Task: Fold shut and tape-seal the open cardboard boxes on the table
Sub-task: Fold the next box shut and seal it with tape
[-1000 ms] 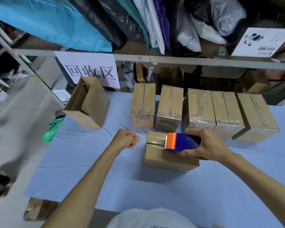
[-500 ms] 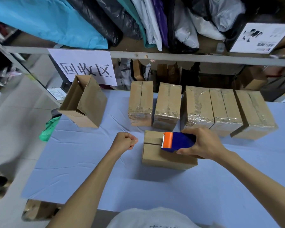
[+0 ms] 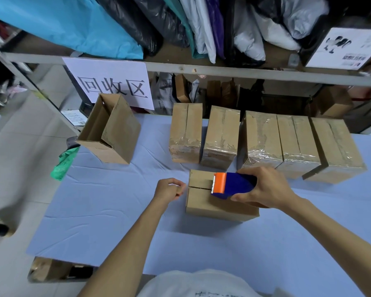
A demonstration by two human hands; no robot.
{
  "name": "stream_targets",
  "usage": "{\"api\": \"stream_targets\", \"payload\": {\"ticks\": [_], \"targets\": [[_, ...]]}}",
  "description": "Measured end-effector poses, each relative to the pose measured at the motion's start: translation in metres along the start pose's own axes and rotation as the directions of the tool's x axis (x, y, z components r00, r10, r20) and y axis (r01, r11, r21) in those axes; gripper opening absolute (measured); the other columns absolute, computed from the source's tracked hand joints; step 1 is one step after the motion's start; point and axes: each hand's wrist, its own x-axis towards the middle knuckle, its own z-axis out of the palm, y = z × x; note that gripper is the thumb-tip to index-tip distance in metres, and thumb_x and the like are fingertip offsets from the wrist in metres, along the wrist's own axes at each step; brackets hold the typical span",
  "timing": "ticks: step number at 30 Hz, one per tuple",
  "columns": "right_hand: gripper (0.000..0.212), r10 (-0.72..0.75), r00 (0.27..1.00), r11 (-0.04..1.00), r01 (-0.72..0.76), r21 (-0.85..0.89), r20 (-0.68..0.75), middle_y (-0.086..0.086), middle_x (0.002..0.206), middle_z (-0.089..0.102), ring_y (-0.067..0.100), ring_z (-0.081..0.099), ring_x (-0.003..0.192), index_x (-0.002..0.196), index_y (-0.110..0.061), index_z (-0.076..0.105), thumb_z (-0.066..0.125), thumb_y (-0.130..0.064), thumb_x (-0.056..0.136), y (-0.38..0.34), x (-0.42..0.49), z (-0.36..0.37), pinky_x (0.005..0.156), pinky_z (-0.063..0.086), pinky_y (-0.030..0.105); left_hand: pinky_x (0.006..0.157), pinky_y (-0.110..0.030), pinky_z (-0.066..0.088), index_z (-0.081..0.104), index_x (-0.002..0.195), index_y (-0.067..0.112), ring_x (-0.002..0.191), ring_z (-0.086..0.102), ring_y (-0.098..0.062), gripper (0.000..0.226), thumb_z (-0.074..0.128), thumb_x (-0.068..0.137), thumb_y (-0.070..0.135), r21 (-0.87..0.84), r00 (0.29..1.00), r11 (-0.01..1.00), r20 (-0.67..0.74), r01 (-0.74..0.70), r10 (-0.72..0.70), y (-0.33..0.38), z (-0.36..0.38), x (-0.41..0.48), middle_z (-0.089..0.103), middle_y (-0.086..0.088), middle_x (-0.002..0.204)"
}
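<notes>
A small cardboard box [image 3: 204, 205] lies in the middle of the table with its flaps folded shut and the seam showing. My right hand [image 3: 266, 189] grips a blue tape dispenser [image 3: 234, 185] with an orange front, held on the box top over the seam. My left hand [image 3: 169, 189] is a fist at the left end of the box, level with the seam. A shiny bit of clear tape shows between its fingers. An open box [image 3: 114, 129] lies on its side at the back left.
Several taped boxes [image 3: 263, 138] stand in a row along the far edge of the blue-covered table [image 3: 107, 206]. A metal shelf rail [image 3: 223, 71] with a paper sign [image 3: 114, 84] crosses behind them, bags piled above. A green bag [image 3: 62, 163] hangs off the left edge.
Both hands and the dispenser stay in nearly the same place on the box. Only the view has shifted slightly.
</notes>
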Motion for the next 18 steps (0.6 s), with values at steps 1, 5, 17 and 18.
{"api": "stream_targets", "payload": {"ticks": [1, 5, 17, 18], "targets": [[0.080, 0.001, 1.000, 1.000, -0.001, 0.000, 0.003, -0.010, 0.115, 0.067, 0.012, 0.059, 0.103, 0.126, -0.028, 0.055, 0.074, -0.070, 0.060, -0.0005, 0.0002, -0.0001, 0.075, 0.054, 0.023, 0.045, -0.014, 0.042, 0.066, 0.074, 0.007, 0.057, 0.055, -0.013, 0.024, 0.053, 0.083, -0.011, -0.026, 1.000, 1.000, -0.003, 0.010, -0.010, -0.0009, 0.0034, -0.0014, 0.065, -0.010, 0.074], [0.080, 0.010, 1.000, 1.000, -0.010, 0.003, -0.007, -0.010, 0.114, 0.068, 0.011, 0.060, 0.102, 0.125, -0.028, 0.056, 0.073, -0.072, 0.060, 0.0003, 0.0004, 0.0006, 0.074, 0.054, 0.024, 0.056, -0.017, 0.049, 0.065, 0.079, 0.010, 0.063, 0.057, -0.014, 0.022, 0.054, 0.088, -0.007, -0.093, 1.000, 0.995, 0.005, 0.031, -0.031, -0.0023, 0.0119, -0.0065, 0.064, -0.007, 0.075], [0.079, 0.020, 0.999, 0.999, -0.021, -0.038, -0.027, -0.010, 0.111, 0.069, 0.011, 0.061, 0.100, 0.124, -0.029, 0.058, 0.074, -0.072, 0.060, -0.0032, 0.0033, 0.0031, 0.072, 0.052, 0.022, 0.082, -0.030, 0.054, 0.075, 0.086, 0.014, 0.083, 0.066, -0.017, 0.017, 0.058, 0.086, 0.011, 0.210, 0.987, 0.966, -0.024, -0.148, 0.156, 0.0028, 0.0090, -0.0095, 0.072, 0.000, 0.081], [0.078, 0.021, 0.999, 0.999, -0.022, -0.041, -0.032, -0.010, 0.111, 0.069, 0.011, 0.061, 0.099, 0.124, -0.029, 0.059, 0.074, -0.072, 0.059, -0.0040, 0.0034, 0.0034, 0.072, 0.053, 0.023, 0.086, -0.030, 0.053, 0.075, 0.097, 0.011, 0.089, 0.067, -0.020, 0.019, 0.058, 0.088, 0.012, 0.241, 0.987, 0.958, -0.006, -0.157, 0.163, 0.0019, 0.0089, -0.0085, 0.073, -0.003, 0.091]]}}
